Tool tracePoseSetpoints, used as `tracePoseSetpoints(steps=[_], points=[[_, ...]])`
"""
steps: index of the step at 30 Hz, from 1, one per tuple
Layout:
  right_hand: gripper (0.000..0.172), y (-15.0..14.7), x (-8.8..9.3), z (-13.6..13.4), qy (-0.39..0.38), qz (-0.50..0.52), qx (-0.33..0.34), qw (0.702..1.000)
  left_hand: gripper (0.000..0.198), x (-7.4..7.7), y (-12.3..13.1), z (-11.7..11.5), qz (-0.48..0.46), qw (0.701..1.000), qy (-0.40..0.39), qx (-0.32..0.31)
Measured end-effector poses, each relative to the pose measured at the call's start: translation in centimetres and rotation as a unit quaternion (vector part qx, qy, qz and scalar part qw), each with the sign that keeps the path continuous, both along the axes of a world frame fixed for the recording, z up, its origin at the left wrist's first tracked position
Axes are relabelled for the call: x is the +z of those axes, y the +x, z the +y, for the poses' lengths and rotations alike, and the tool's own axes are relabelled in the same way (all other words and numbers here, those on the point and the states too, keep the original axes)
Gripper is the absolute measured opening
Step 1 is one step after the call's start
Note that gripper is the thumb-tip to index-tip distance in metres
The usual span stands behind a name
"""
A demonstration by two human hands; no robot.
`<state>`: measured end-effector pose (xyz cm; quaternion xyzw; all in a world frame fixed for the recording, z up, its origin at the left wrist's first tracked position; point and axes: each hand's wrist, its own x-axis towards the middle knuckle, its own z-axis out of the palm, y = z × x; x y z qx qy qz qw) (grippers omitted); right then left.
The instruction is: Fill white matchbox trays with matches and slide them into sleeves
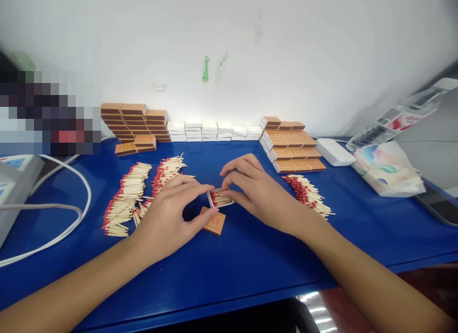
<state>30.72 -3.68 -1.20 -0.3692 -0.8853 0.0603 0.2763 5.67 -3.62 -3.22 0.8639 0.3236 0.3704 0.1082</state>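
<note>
A small white matchbox tray (221, 203) holding red-tipped matches (216, 198) sits between my hands at the middle of the table. My left hand (171, 213) grips the tray's left end between thumb and forefinger. At the tray's right end, my right hand (250, 190) has its thumb and fingers pinched at the matches; whether a match is between them is hard to make out. Just below the tray, partly under my left thumb, lies an orange-brown matchbox sleeve (214, 223).
Loose matches lie in piles at the left (129, 194) and right (307, 194). Along the wall stand stacked matchboxes (134, 123), white trays (209, 130) and more boxes (291, 151). A white adapter (335, 151), a tissue pack (388, 168) and a phone (440, 204) are at right, white cables (88, 190) at left.
</note>
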Motion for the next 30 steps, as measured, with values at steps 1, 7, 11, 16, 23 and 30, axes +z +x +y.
tracePoseSetpoints(steps=[1,7,11,16,23,30], points=[[0.012,-0.1,0.0,0.0,0.004,-0.001,0.001,1.0,0.029,0.0,0.0,0.0,-0.001,1.0,0.0,-0.001],[0.014,-0.5,0.0,0.0,0.023,-0.007,0.014,1.0,0.03,-0.1,-0.1,0.0,0.002,1.0,-0.003,0.001],[0.01,0.4,0.4,0.0,-0.006,0.001,0.003,1.0,0.031,0.0,-0.1,-0.1,0.001,1.0,-0.005,0.005],[0.007,1.4,0.7,0.1,-0.03,-0.001,-0.008,1.0,0.031,-0.1,-0.2,0.0,0.005,1.0,-0.013,0.009],[0.009,0.7,0.3,0.1,-0.061,-0.012,0.009,0.998,0.028,-0.1,-0.2,0.0,0.005,1.0,-0.013,0.005],[0.009,1.5,0.8,0.3,-0.027,0.006,-0.012,1.0,0.028,-0.1,-0.2,-0.1,0.006,1.0,-0.017,0.0]])
